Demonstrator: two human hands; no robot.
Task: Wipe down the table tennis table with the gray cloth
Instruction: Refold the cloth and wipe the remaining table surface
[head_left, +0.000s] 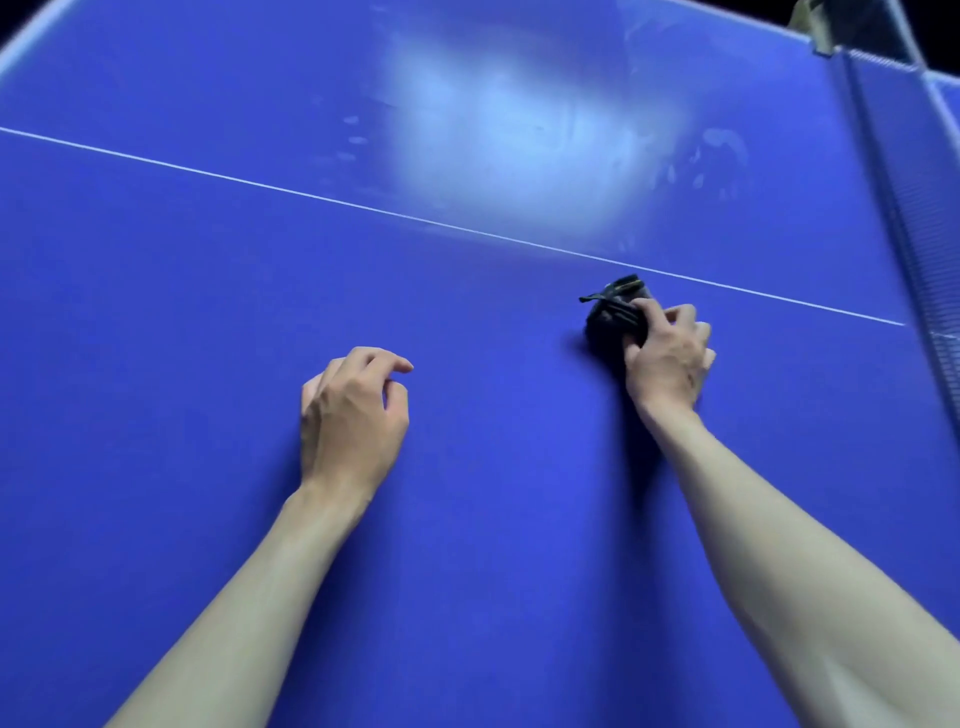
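The blue table tennis table fills the view, with a thin white centre line running across it from left to right. My right hand grips a bunched dark gray cloth and holds it down on the surface just below that line. My left hand hovers or rests over the blue surface to the left, its fingers loosely curled and holding nothing. Pale smears and finger marks show on the far half around a bright glare patch.
The net runs along the right side, with its post clamp at the top right corner. The table's white far edge shows at the top left. Beyond the edges all is dark.
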